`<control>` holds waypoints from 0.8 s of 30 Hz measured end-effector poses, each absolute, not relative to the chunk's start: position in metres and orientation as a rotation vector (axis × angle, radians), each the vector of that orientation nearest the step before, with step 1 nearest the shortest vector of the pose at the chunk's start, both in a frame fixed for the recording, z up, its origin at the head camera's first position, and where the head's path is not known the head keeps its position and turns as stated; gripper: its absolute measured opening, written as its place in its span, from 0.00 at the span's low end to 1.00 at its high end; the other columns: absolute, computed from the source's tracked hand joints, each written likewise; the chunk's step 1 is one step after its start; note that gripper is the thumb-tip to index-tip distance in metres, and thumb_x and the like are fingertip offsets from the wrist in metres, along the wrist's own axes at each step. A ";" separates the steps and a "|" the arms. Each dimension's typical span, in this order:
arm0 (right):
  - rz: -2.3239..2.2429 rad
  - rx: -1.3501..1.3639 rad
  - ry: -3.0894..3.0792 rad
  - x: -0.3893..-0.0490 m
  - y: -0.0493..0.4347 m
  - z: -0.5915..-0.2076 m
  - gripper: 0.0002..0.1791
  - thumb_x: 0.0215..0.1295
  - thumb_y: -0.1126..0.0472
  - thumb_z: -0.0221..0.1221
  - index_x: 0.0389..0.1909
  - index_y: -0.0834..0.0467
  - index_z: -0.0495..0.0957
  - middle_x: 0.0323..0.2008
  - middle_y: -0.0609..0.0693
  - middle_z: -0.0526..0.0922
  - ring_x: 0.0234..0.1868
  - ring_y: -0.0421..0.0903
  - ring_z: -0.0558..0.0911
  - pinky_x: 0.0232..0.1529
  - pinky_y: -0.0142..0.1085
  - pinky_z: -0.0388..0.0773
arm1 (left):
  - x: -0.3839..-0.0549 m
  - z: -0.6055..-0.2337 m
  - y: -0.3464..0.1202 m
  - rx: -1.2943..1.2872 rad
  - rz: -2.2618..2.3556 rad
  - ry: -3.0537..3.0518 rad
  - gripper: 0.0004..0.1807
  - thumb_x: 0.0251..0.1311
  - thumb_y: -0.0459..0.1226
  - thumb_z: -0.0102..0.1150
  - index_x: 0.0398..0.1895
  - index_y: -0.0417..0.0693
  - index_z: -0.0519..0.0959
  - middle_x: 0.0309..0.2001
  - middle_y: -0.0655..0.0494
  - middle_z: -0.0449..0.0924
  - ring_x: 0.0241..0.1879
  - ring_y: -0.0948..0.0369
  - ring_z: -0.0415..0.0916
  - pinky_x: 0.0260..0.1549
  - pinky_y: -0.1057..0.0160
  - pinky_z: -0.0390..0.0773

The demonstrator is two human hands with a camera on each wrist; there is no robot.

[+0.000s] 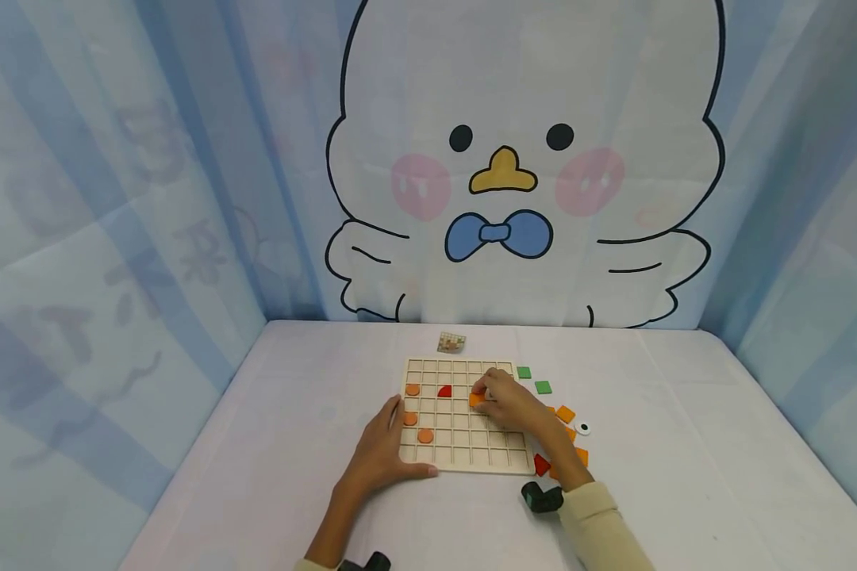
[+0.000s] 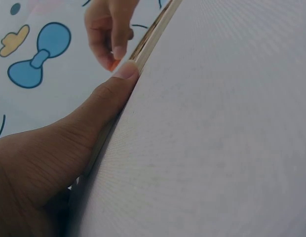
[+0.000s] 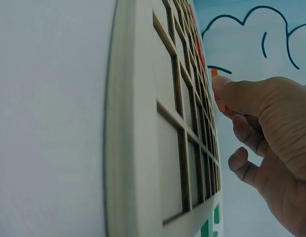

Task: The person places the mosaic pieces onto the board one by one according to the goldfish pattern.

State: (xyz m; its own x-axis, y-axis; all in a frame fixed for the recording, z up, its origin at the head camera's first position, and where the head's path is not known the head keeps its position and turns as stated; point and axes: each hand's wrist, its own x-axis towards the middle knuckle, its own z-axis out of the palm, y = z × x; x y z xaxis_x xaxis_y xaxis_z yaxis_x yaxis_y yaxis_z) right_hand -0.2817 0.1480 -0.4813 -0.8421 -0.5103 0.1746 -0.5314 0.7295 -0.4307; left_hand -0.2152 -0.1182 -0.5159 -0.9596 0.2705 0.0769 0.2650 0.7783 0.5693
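A pale wooden grid board [image 1: 484, 456] lies on the table, with orange discs [image 1: 425, 436] in its left cells and a red quarter-round piece [image 1: 445, 391] in an upper row. My left hand [image 1: 380, 452] rests against the board's near left corner, fingers along the left side and the thumb [image 2: 101, 106] straight along the near edge. Between thumb and fingertips, my right hand [image 1: 510, 403] pinches an orange square tile [image 1: 475, 400] close over the upper right part of the grid. The right wrist view shows that tile [image 3: 220, 104] held on edge beside the board.
Green tiles [image 1: 543, 387] lie right of the board. Below them are several orange tiles [image 1: 566, 414], a white eye piece [image 1: 582, 428] and a red piece [image 1: 541, 465], partly behind the right forearm. A small patterned card [image 1: 451, 342] lies beyond the board.
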 end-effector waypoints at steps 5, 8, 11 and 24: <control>0.735 0.901 -2.880 -0.283 0.129 -0.480 0.11 0.65 0.58 0.63 0.44 0.59 0.79 0.43 0.48 0.76 0.39 0.41 0.72 0.45 0.38 0.76 | -0.216 -0.516 -0.119 0.446 0.943 2.951 0.75 0.32 0.71 0.71 0.76 0.36 0.47 0.77 0.41 0.46 0.74 0.44 0.52 0.69 0.45 0.61; 0.737 0.907 -2.890 -0.285 0.119 -0.479 0.11 0.65 0.58 0.63 0.45 0.59 0.79 0.44 0.49 0.76 0.41 0.42 0.73 0.47 0.39 0.76 | -0.217 -0.517 -0.119 0.460 0.934 2.955 0.75 0.32 0.72 0.70 0.77 0.37 0.47 0.77 0.42 0.46 0.74 0.44 0.52 0.69 0.45 0.61; 0.767 0.901 -2.908 -0.285 0.110 -0.481 0.11 0.65 0.59 0.63 0.45 0.59 0.79 0.45 0.49 0.76 0.43 0.43 0.74 0.48 0.40 0.76 | -0.217 -0.517 -0.120 0.473 0.929 2.958 0.75 0.33 0.72 0.69 0.76 0.36 0.48 0.77 0.41 0.46 0.74 0.44 0.52 0.69 0.45 0.62; 0.765 0.925 -2.904 -0.287 0.096 -0.488 0.13 0.65 0.60 0.63 0.47 0.61 0.80 0.44 0.51 0.77 0.42 0.43 0.74 0.49 0.41 0.76 | -0.217 -0.518 -0.120 0.496 0.915 2.970 0.75 0.32 0.72 0.69 0.76 0.35 0.47 0.76 0.40 0.47 0.73 0.43 0.53 0.69 0.45 0.62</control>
State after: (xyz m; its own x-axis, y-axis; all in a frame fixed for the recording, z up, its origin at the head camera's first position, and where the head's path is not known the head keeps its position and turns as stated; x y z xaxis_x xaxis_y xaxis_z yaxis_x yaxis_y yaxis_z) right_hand -0.2868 0.0957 -0.4880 -0.8267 -0.5443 0.1425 -0.5439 0.7083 -0.4501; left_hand -0.2169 -0.1199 -0.5183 -0.9502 0.2961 0.0967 0.2992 0.7813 0.5477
